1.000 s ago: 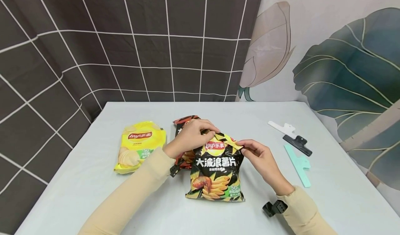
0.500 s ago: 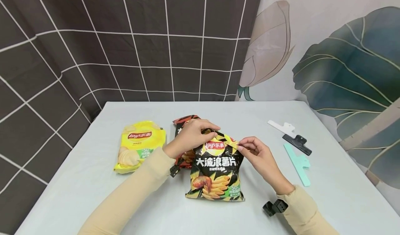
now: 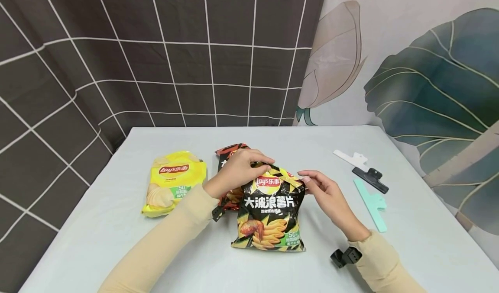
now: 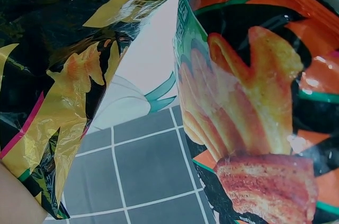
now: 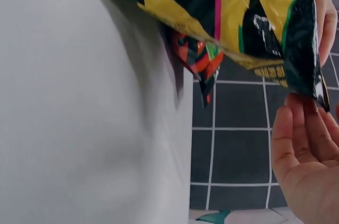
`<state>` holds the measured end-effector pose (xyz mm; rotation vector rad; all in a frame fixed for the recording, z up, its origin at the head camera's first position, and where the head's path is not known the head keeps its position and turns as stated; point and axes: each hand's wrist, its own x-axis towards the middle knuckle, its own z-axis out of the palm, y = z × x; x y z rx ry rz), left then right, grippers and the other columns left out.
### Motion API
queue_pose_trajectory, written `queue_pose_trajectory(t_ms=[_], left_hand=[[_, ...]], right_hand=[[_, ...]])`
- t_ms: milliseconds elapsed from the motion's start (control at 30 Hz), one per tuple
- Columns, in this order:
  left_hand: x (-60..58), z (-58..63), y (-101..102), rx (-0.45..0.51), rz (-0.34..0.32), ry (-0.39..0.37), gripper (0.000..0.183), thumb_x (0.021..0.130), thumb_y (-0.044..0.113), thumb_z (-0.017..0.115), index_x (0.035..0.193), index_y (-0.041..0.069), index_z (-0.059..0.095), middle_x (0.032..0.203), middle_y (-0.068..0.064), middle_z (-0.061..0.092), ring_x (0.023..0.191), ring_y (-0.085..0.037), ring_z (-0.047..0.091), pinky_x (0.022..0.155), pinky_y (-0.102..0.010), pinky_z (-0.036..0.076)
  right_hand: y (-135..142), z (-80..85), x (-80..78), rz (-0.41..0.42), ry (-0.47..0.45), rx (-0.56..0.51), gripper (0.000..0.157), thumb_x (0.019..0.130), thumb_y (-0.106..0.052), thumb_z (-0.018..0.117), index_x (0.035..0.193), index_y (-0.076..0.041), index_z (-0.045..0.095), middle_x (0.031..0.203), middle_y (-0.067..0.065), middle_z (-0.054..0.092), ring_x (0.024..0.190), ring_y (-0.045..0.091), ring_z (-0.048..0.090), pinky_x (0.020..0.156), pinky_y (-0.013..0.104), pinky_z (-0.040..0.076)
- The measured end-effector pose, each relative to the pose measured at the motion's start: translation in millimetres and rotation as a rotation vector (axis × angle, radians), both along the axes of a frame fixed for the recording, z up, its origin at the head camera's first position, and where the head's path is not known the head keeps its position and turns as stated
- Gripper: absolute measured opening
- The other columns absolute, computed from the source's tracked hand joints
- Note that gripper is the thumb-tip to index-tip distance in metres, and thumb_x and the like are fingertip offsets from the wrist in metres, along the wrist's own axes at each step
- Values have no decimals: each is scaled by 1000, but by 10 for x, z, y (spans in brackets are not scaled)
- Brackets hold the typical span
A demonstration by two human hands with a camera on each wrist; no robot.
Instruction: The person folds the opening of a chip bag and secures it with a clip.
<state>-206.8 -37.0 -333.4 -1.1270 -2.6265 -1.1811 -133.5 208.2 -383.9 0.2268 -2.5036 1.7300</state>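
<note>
A black and yellow bag of Lay's potato chips (image 3: pixel 269 215) leans upright on the white table, its printed front facing me. My left hand (image 3: pixel 242 172) grips its top left edge, thumb in front. At the top right corner is my right hand (image 3: pixel 330 200), thumb on the front and the other fingers behind. In the right wrist view, fingertips of the right hand (image 5: pixel 310 152) meet the bag's dark corner. Behind the left hand, partly hidden, stands a red and black chip bag (image 3: pixel 234 200); it fills the right of the left wrist view.
A yellow Lay's bag (image 3: pixel 175 180) lies on the left of the table (image 3: pixel 97 223). Over on the right lie a white clip (image 3: pixel 352 159), a black clip (image 3: pixel 372 178) and a mint green clip (image 3: pixel 372 204). A dark gridded curtain (image 3: pixel 230 63) hangs behind.
My right hand has shifted a little to the right, and its fingers have moved behind the corner. The bag's top right corner spreads wider. My left hand stays in place.
</note>
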Motion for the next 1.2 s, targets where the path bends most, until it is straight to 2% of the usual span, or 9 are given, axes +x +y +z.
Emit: queue_pose_trajectory(t_ms=[233, 400, 467, 533, 633, 700, 800, 1033, 1200], left_hand=[[4, -3, -8, -2, 3, 18, 19, 91, 18, 65, 108, 16, 75, 105, 1, 73, 73, -6, 55, 66, -23, 44], [6, -3, -18, -6, 2, 14, 20, 92, 18, 65, 109, 16, 75, 105, 1, 73, 72, -7, 54, 65, -23, 43], [9, 0, -19, -9, 3, 7, 20, 92, 19, 65, 109, 16, 74, 106, 1, 72, 74, -7, 55, 65, -23, 43], [13, 4, -21, -11, 3, 2, 20, 92, 19, 64, 110, 16, 74, 107, 0, 72, 75, -7, 55, 66, -23, 44], [14, 3, -24, -11, 5, 1, 20, 92, 20, 64, 110, 17, 74, 107, 1, 72, 75, -6, 56, 67, -23, 44], [15, 2, -26, -8, 3, 3, 20, 93, 19, 64, 110, 17, 74, 107, 1, 72, 75, -7, 56, 67, -23, 44], [14, 3, -28, -2, 0, 6, 20, 92, 19, 64, 110, 16, 74, 107, 1, 72, 75, -7, 56, 66, -23, 44], [18, 5, -34, -2, 2, -4, 20, 92, 19, 64, 110, 17, 74, 108, 1, 72, 73, -7, 56, 65, -23, 44], [19, 5, -31, -13, 6, -17, 20, 93, 20, 64, 111, 17, 74, 108, 1, 72, 69, -8, 53, 65, -23, 44]], right_hand=[[161, 25, -74, 23, 82, 113, 30, 101, -20, 50, 124, -2, 59, 110, 17, 69, 92, -2, 62, 80, 20, 53], [278, 49, -92, -53, 157, 302, 28, 100, -23, 52, 121, -7, 62, 111, 11, 71, 92, -11, 58, 79, 11, 49], [321, 45, -101, -87, 197, 376, 27, 99, -22, 53, 121, -8, 63, 110, 9, 71, 92, -8, 60, 79, 12, 49], [364, 44, -113, -106, 248, 438, 26, 98, -18, 56, 120, -6, 63, 109, 10, 71, 93, 3, 65, 80, 20, 52], [440, 65, -128, -115, 304, 501, 27, 95, -12, 60, 120, -2, 63, 109, 15, 70, 96, 26, 66, 82, 38, 54], [498, 88, -138, -124, 322, 534, 29, 93, -9, 62, 120, 0, 62, 112, 18, 68, 97, 34, 65, 83, 49, 52], [593, 124, -149, -143, 311, 565, 33, 91, -8, 64, 122, 1, 61, 117, 22, 65, 100, 38, 63, 85, 55, 50], [794, 163, -170, -162, 232, 610, 39, 92, -11, 63, 128, 5, 55, 125, 28, 57, 107, 43, 57, 90, 59, 46], [896, 181, -203, -169, 159, 642, 43, 96, -17, 59, 131, 5, 53, 129, 32, 52, 109, 48, 55, 85, 60, 48]])
